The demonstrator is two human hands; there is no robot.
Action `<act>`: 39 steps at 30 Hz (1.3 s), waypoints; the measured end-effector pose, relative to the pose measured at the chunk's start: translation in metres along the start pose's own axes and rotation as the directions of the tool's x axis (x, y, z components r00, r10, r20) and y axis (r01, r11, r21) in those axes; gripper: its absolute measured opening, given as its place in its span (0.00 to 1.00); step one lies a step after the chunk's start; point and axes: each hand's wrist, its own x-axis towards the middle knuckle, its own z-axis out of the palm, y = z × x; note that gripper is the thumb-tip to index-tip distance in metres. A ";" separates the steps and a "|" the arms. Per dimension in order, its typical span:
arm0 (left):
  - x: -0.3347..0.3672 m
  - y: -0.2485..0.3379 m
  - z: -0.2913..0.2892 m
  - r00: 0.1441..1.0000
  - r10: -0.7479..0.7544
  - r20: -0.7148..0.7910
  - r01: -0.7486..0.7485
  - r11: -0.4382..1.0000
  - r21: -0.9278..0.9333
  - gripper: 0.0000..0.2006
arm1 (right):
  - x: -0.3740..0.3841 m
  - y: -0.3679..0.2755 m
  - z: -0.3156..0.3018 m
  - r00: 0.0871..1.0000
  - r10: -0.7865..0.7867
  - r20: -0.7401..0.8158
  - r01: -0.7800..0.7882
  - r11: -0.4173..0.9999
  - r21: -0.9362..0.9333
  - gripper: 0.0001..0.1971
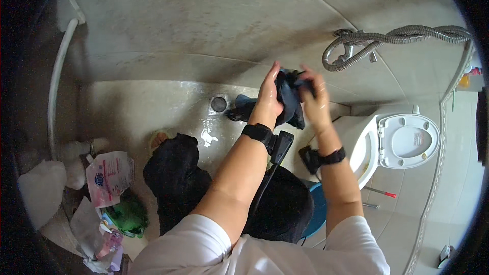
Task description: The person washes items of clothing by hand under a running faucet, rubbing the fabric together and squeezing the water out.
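Observation:
Between my two hands is a bunched dark blue, wet-looking garment (288, 103); its exact kind does not show. My left hand (269, 94) is closed against its left side, with the fingers pointing up and the thumb over the cloth. On the other side my right hand (317, 97) grips the top of the bundle with curled fingers, slightly smeared by motion. A lower part of the dark cloth (243, 108) hangs or lies to the left, behind my left wrist. Each wrist wears a black strap with a small device.
A round floor drain (218, 104) lies in the wet floor (178, 102). To the right stand a white toilet (364, 147) with a raised lid and a blue basin (317, 209). A metal shower hose (407, 33) hangs on the wall. Plastic packages (109, 178) and a green bag (127, 214) are left.

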 end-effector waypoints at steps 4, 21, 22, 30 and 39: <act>-0.002 0.002 -0.020 0.878 -0.147 0.455 0.237 0.960 -0.147 0.20 | 0.001 -0.054 0.045 0.990 -0.010 0.143 0.070 0.904 -0.422 0.10; 0.010 -0.007 -0.001 0.999 0.037 -0.003 -0.037 0.999 -0.009 0.11 | 0.004 -0.025 -0.010 0.975 0.089 0.202 -0.089 0.996 -0.010 0.13; 0.010 -0.006 -0.009 0.999 0.039 0.022 -0.038 0.999 -0.027 0.15 | 0.004 -0.044 0.000 0.960 0.005 0.281 0.026 0.994 -0.105 0.11; 0.010 -0.022 -0.004 0.992 0.104 -0.073 -0.074 0.941 0.329 0.09 | 0.037 0.006 0.018 0.925 0.377 -0.052 -0.380 0.916 -0.131 0.17; 0.012 0.001 -0.005 0.987 0.162 -0.016 -0.118 0.779 0.616 0.28 | 0.026 0.011 -0.036 0.845 0.300 0.442 -0.262 0.954 -0.146 0.16</act>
